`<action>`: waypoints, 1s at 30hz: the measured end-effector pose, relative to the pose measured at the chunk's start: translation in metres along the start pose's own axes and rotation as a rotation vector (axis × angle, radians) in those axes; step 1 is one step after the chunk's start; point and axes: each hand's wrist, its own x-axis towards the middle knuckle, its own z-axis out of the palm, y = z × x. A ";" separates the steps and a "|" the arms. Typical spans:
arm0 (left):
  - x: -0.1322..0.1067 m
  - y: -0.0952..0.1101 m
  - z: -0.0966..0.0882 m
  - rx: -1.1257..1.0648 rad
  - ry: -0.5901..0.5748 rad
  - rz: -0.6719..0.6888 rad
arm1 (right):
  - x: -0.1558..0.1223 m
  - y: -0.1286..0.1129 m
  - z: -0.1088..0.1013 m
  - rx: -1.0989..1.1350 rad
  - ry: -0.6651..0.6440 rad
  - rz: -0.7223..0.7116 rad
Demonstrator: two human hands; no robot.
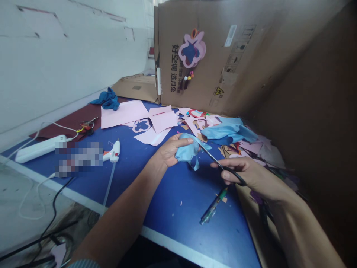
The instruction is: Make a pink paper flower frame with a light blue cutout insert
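Observation:
My left hand point(171, 149) grips a crumpled piece of light blue cloth point(187, 150), thumb on top, above the blue table. A narrow strip of the cloth hangs below the fingers. My right hand point(237, 169) is closed around the black handles of a pair of scissors point(212, 156). The blades point up and left, with their tips against the cloth near my left thumb; whether they are apart I cannot tell. Below my right hand a clear pen with a green grip point(213, 206) lies on the table.
A larger light blue cloth point(230, 131) lies behind among paper scraps. Pink paper sheets point(124, 113) are spread at the back. On the left are a white glue gun point(113, 152), a power strip point(40, 149) and cords. A big cardboard box point(212, 85) stands behind.

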 end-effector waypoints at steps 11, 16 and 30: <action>-0.001 0.000 0.003 0.014 0.036 0.001 | 0.002 0.005 0.000 0.022 0.014 0.033; -0.001 -0.001 0.004 0.026 0.050 0.000 | 0.003 0.006 -0.001 -0.022 0.020 0.022; -0.002 0.000 0.005 0.037 0.052 -0.016 | 0.002 0.000 0.003 -0.050 0.050 0.004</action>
